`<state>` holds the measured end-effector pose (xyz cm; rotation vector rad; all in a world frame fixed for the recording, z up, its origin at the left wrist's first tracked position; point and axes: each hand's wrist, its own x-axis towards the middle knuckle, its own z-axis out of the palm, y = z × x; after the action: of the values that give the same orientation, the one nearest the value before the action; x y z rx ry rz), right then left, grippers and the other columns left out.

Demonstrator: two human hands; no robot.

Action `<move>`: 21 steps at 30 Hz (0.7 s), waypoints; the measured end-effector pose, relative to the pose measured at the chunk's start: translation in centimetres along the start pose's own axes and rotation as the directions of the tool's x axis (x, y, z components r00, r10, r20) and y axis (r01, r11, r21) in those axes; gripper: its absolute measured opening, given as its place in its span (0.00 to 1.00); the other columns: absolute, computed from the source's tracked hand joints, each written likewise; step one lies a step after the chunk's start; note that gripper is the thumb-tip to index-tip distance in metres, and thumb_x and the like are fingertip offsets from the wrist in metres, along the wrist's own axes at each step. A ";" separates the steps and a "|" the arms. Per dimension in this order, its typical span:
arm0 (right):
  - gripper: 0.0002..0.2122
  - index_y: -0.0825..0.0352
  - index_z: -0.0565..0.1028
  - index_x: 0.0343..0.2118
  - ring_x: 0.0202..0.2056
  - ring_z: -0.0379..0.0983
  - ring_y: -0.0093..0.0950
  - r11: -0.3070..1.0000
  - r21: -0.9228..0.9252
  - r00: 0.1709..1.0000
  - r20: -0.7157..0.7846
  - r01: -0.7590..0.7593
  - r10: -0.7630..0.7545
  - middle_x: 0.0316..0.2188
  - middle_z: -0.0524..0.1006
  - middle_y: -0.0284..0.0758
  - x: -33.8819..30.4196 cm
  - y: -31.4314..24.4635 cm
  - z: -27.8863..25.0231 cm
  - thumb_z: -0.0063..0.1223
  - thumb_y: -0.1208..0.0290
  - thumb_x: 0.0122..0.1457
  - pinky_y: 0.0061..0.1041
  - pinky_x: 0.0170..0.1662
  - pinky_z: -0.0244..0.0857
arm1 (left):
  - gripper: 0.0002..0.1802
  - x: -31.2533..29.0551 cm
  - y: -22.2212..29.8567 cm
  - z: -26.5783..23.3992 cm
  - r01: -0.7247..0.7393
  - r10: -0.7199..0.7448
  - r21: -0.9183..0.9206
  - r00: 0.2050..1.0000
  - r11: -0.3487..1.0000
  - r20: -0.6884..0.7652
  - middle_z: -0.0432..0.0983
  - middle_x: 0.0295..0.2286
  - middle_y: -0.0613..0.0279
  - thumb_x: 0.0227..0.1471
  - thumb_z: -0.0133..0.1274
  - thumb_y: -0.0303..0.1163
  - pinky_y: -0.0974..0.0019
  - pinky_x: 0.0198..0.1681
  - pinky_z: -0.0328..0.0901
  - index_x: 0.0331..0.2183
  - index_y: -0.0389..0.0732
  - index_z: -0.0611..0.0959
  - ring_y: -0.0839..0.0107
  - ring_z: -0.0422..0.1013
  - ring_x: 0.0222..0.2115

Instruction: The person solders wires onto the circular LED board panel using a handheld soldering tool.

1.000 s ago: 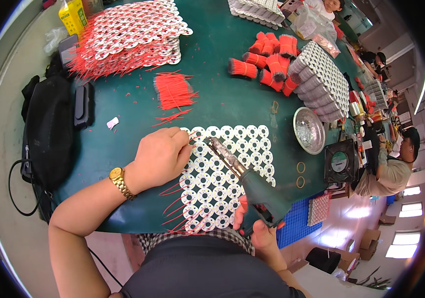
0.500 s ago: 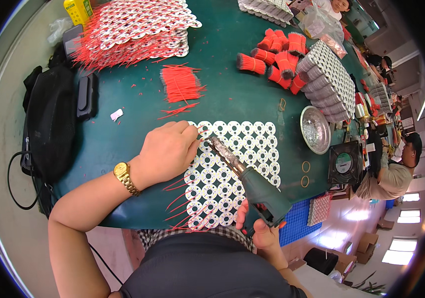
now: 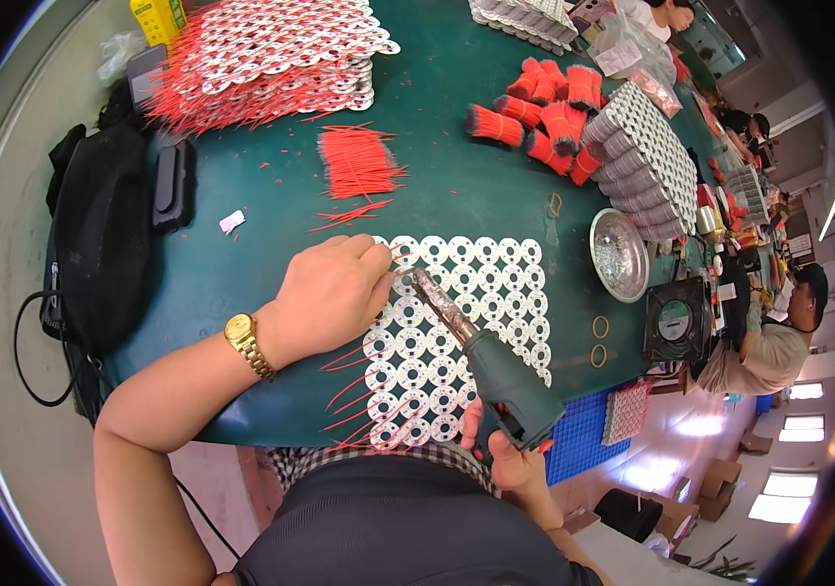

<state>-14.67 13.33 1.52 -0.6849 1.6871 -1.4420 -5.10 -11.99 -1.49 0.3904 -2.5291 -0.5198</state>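
A panel of round white circuit boards lies flat on the green table before me. My left hand, a gold watch on its wrist, is closed in a pinch at the panel's upper left corner, with a thin red wire at its fingertips. My right hand grips a dark green soldering gun from below. Its scorched metal tip points up and left, close to my left fingertips; whether it touches the board I cannot tell. Several red wires stick out from the panel's left edge.
Loose red wires lie beyond the panel. Stacked wired panels stand far left, bundled red wires and bare panels far right. A metal bowl and a fan are at right; a black bag is at left.
The soldering gun's body has shifted slightly left in my right hand, its tip staying near the same board. My left hand has barely moved. A person at the far right has turned their head.
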 end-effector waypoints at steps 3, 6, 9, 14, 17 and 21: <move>0.32 0.70 0.70 0.38 0.22 0.67 0.19 1.000 0.010 1.000 0.024 -0.016 0.016 0.22 0.71 0.32 0.1 0.4 -0.8 0.55 0.39 0.50 0.17 0.24 0.59 | 0.07 -0.1 0.0 -0.1 0.001 -0.001 0.007 1.000 1.000 0.005 0.69 0.22 0.58 0.46 0.55 0.28 0.59 0.26 0.64 0.24 0.39 0.72 0.58 0.69 0.23; 0.30 0.70 0.69 0.42 0.23 0.67 0.19 0.995 0.094 0.998 0.064 0.018 -0.024 0.23 0.71 0.33 0.3 0.8 -1.0 0.55 0.42 0.52 0.16 0.24 0.59 | 0.08 -0.1 0.1 -0.1 -0.003 0.003 0.009 1.000 1.000 0.007 0.69 0.22 0.58 0.46 0.55 0.29 0.59 0.25 0.64 0.23 0.39 0.72 0.58 0.69 0.23; 0.35 0.69 0.67 0.50 0.24 0.67 0.20 0.988 0.153 0.999 0.033 0.029 -0.034 0.24 0.71 0.32 0.1 0.2 -0.9 0.55 0.40 0.51 0.17 0.25 0.59 | 0.08 -0.1 0.1 -0.1 -0.003 0.003 0.006 1.000 1.000 0.007 0.69 0.22 0.59 0.46 0.55 0.29 0.59 0.25 0.63 0.23 0.40 0.72 0.58 0.68 0.23; 0.39 0.68 0.66 0.54 0.27 0.69 0.21 0.966 0.256 1.000 0.009 -0.022 0.020 0.26 0.71 0.33 -0.5 -0.2 -1.7 0.57 0.38 0.48 0.19 0.27 0.61 | 0.08 -0.1 0.4 -0.6 -0.013 0.013 0.042 1.000 0.999 0.000 0.69 0.21 0.58 0.47 0.55 0.28 0.59 0.25 0.63 0.23 0.38 0.73 0.58 0.69 0.23; 0.39 0.70 0.66 0.52 0.24 0.69 0.23 0.980 0.197 0.999 0.021 0.024 -0.028 0.24 0.71 0.35 -0.7 0.3 -2.2 0.55 0.37 0.49 0.20 0.25 0.62 | 0.06 0.8 0.8 -2.9 0.073 -0.071 0.026 0.996 0.997 -0.047 0.70 0.21 0.57 0.48 0.54 0.26 0.60 0.24 0.63 0.25 0.36 0.74 0.58 0.69 0.21; 0.39 0.71 0.66 0.51 0.23 0.69 0.24 0.985 0.168 0.999 0.010 0.042 -0.044 0.22 0.71 0.36 -0.9 1.1 -2.3 0.54 0.37 0.50 0.21 0.24 0.63 | 0.03 1.3 1.7 -3.6 0.139 -0.172 -0.203 0.973 0.969 -0.154 0.70 0.21 0.52 0.51 0.53 0.23 0.61 0.26 0.64 0.28 0.36 0.75 0.55 0.68 0.21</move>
<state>-16.00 15.55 0.75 -0.6394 1.5278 -1.5860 -4.45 -11.96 2.66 0.5410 -2.2710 -0.7503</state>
